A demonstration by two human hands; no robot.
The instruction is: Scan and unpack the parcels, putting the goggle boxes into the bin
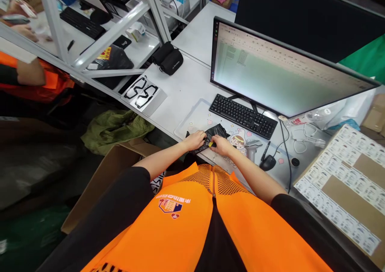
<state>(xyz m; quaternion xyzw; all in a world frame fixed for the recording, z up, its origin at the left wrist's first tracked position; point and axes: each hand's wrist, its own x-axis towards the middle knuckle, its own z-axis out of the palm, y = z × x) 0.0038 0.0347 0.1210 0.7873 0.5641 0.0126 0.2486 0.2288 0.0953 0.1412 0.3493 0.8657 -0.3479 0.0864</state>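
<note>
A crumpled black plastic mailer bag (221,131) lies at the front edge of the desk mat, with both my hands closed on it. My left hand (195,140) grips its left part, fingers bent over the plastic. On the right side, my right hand (221,145) pinches the bag near its front edge. A small yellow piece (211,144) shows at the right fingertips; whether it is a tool or part of the bag I cannot tell. The contents of the bag are hidden. Close to my right hand stands a handheld barcode scanner (252,147).
Behind the bag are a black keyboard (243,115) and a monitor (255,67). A mouse (267,162) and label sheets on cardboard (339,184) are at right. Black cases (168,58) and a white box (144,95) sit left. A co-worker's arm (30,71) shows beyond the metal frame.
</note>
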